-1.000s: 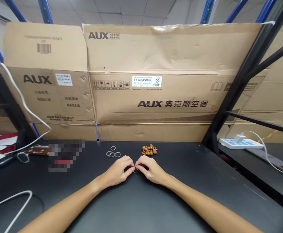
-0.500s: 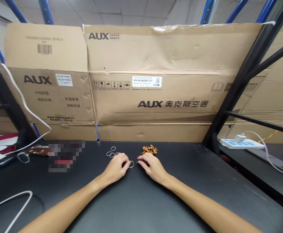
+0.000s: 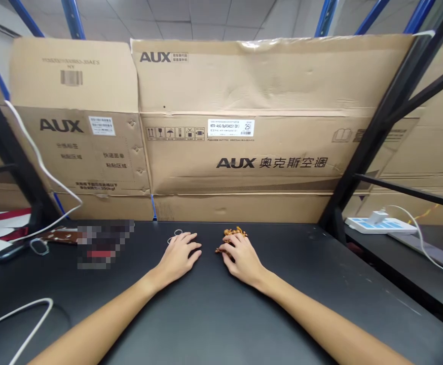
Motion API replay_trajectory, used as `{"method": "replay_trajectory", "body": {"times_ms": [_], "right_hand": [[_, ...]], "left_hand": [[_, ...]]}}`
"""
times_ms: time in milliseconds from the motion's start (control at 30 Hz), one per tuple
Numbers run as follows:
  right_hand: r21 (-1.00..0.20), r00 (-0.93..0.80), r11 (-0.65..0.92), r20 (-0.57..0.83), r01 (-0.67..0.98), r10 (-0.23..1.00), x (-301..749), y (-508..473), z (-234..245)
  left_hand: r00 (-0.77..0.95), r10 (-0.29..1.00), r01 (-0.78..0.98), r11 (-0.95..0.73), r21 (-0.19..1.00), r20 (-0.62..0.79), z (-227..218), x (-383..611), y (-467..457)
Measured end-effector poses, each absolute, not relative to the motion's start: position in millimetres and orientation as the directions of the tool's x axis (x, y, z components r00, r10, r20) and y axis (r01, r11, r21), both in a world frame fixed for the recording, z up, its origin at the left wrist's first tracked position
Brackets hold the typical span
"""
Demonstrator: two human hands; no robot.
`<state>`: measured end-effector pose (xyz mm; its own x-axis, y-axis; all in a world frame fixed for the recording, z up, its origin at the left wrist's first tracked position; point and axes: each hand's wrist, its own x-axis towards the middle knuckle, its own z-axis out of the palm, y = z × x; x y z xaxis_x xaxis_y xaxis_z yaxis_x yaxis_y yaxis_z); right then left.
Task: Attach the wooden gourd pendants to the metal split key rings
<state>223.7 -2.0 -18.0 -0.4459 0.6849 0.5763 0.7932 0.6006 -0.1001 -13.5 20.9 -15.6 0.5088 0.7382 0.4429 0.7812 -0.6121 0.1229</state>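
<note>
"Along the far part of the desk [image 3: 293,243], what do I have on my feed?"

"Two bare hands, resting low. The left hand [image 3: 179,256] lies by a metal ring [image 3: 175,233], its fingertips right at it. I can't tell whether they touch, and those fingers could hide more."

"How's its grip?"

"Apart: fingers spread, nothing closed in them. The right hand [image 3: 242,258] differs. Its fingers curve down over a cluster of wooden gourd beads [image 3: 232,233], right of the ring. Whether they're clamped on the beads, I can't tell from this angle."

"How would those handle?"

"Light and stiff, I'd judge, but small and knobbly, so they could roll on that smooth black top. I'd pinch one at its narrow waist. The ring looks thin, stiff and slippery; lying flat, it wants a fingernail under its edge."

"What's around them?"

"Beyond the desk, AUX cartons [image 3: 270,126] stand behind a black rack [image 3: 373,126]. Off right, a white power strip [image 3: 379,224] sits on a separate surface. Left, a blurred patch [image 3: 105,243] hides whatever lies there, and a white cable [image 3: 16,317] curls near me."
</note>
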Motion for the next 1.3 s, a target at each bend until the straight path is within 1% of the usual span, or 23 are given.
{"method": "replay_trajectory", "body": {"times_ms": [67, 133, 233, 267, 333, 400, 467, 567, 633, 700, 767, 833, 900, 967, 1033, 1100, 1200, 1300], "right_hand": [[-0.102, -0.422, 0.563, 0.555, 0.82, 0.716, 229.1, 5.9, -19.3], [-0.124, -0.358, 0.497, 0.55, 0.859, 0.754, 233.9, 12.6, -19.2], [-0.122, -0.303, 0.432, 0.547, 0.893, 0.781, 238.4, 18.6, -17.9], [-0.119, -0.305, 0.426, 0.529, 0.897, 0.792, 239.4, 20.1, -17.8], [-0.132, -0.329, 0.426, 0.45, 0.895, 0.83, 241.2, 23.2, -18.9], [-0.173, -0.348, 0.425, 0.35, 0.889, 0.87, 243.3, 27.0, -21.5], [-0.206, -0.355, 0.428, 0.313, 0.88, 0.881, 245.7, 30.9, -24.8], [-0.216, -0.357, 0.445, 0.348, 0.869, 0.867, 250.2, 36.3, -29.1], [-0.218, -0.333, 0.43, 0.37, 0.876, 0.867, 253.1, 38.8, -30.5], [-0.217, -0.289, 0.395, 0.396, 0.893, 0.871, 254.5, 39.1, -30.2], [-0.197, -0.264, 0.382, 0.446, 0.903, 0.855, 252.4, 35.3, -28.1], [-0.154, -0.289, 0.421, 0.518, 0.894, 0.805, 245.8, 26.8, -24.8], [-0.141, -0.378, 0.522, 0.538, 0.841, 0.754, 235.8, 14.6, -22.0], [-0.194, -0.483, 0.61, 0.45, 0.769, 0.751, 225.4, 2.4, -20.5], [-0.278, -0.527, 0.609, 0.318, 0.743, 0.788, 217.9, -6.4, -19.5], [-0.31, -0.551, 0.592, 0.216, 0.744, 0.806, 215.0, -10.5, -17.8], [-0.31, -0.578, 0.592, 0.147, 0.744, 0.803, 217.0, -10.7, -13.6], [-0.306, -0.602, 0.61, 0.132, 0.731, 0.788, 220.2, -9.9, -10.4]], "left_hand": [[0.499, 0.743, 0.796, -0.597, 0.102, 0.446, -14.6, -18.3, 26.8], [0.498, 0.741, 0.801, -0.592, 0.088, 0.451, -12.3, -23.1, 32.1], [0.473, 0.759, 0.821, -0.564, 0.089, 0.446, -10.6, -28.5, 38.5], [0.458, 0.778, 0.833, -0.544, 0.097, 0.431, -11.1, -29.6, 40.4], [0.436, 0.822, 0.854, -0.506, 0.119, 0.366, -13.3, -31.3, 43.9], [0.435, 0.853, 0.863, -0.487, 0.139, 0.287, -15.4, -33.2, 47.3], [0.454, 0.86, 0.857, -0.493, 0.151, 0.233, -15.8, -36.7, 50.5], [0.506, 0.837, 0.826, -0.54, 0.162, 0.209, -12.7, -47.0, 55.5], [0.556, 0.805, 0.793, -0.588, 0.157, 0.209, -9.8, -55.9, 59.0], [0.582, 0.782, 0.775, -0.617, 0.138, 0.224, -7.5, -62.6, 61.1], [0.573, 0.775, 0.78, -0.615, 0.113, 0.265, -6.3, -63.4, 59.6], [0.555, 0.76, 0.786, -0.612, 0.085, 0.339, -6.5, -56.1, 52.3], [0.572, 0.725, 0.761, -0.643, 0.081, 0.385, -8.3, -42.2, 39.6], [0.598, 0.719, 0.736, -0.668, 0.113, 0.354, -11.4, -26.3, 24.9], [0.621, 0.73, 0.719, -0.676, 0.164, 0.287, -14.3, -13.6, 12.8], [0.634, 0.731, 0.706, -0.681, 0.196, 0.252, -15.6, -7.1, 6.0], [0.648, 0.728, 0.696, -0.685, 0.215, 0.222, -14.2, -6.5, 4.6], [0.645, 0.728, 0.696, -0.685, 0.215, 0.233, -12.1, -8.5, 5.8]]}}
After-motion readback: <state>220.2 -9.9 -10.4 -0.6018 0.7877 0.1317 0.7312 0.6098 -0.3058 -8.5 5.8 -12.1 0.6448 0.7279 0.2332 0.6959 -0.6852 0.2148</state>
